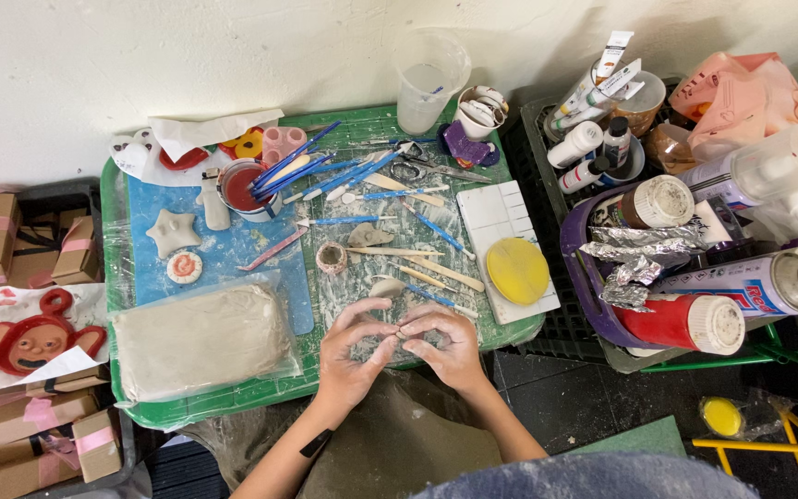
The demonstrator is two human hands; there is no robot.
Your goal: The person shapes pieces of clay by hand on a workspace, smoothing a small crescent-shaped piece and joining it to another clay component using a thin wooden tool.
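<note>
Clay (399, 330), a small piece, sits pinched between the fingertips of both hands at the tray's (113, 240) front edge: left hand (351, 354) and right hand (446, 346) each grasp it, thumbs meeting over it. Just left lies a wrapped clay slab (201, 340). Behind, mid-tray, a small clay ring (332, 257) stands among scattered wooden and blue tools. A red-filled cup (238, 190) holds blue brushes near the back. At the back edge a clear jug (429, 79) holds water beside a white mug (480, 112).
</note>
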